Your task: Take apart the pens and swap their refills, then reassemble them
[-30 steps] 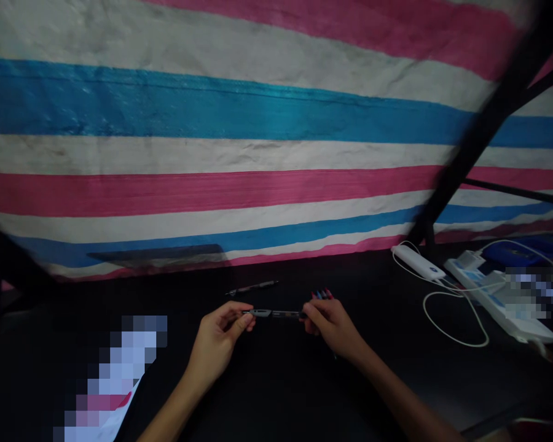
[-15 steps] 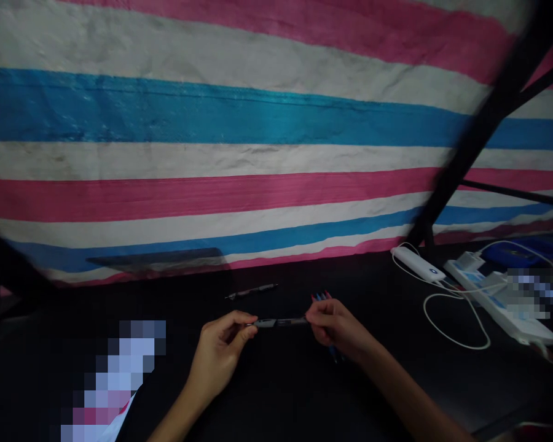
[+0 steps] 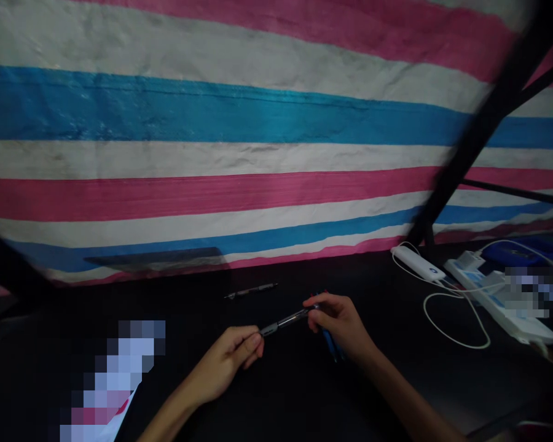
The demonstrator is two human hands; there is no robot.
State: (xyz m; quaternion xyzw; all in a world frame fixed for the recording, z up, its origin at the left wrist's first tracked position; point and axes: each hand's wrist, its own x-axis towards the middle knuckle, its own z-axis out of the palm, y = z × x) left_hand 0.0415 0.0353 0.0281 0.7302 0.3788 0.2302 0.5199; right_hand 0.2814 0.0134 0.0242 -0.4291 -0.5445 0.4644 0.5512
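Note:
A pen (image 3: 289, 319) with a grey grip and a clear barrel is stretched between my two hands, tilted up to the right. My left hand (image 3: 233, 362) pinches its grey end between thumb and fingers. At the other end, my right hand (image 3: 338, 322) closes thumb and forefinger on the pen's tip. Under and behind my right hand lie several pens (image 3: 330, 344), blue and red, partly hidden by it. Farther back on the black table (image 3: 188, 307) rests another dark pen (image 3: 251, 291), apart from both hands.
To the right sit a white power strip (image 3: 502, 301), a white device (image 3: 415, 263) with a looping cable (image 3: 456, 347), and a blue object (image 3: 525, 250). A blurred-out packet (image 3: 115, 380) lies at left. Behind hangs a striped sheet (image 3: 258, 116), crossed by a black frame bar (image 3: 479, 135).
The pen has gone from nearly level to tilted, its right end higher. My left hand has moved slightly down and right; my right hand has risen a little.

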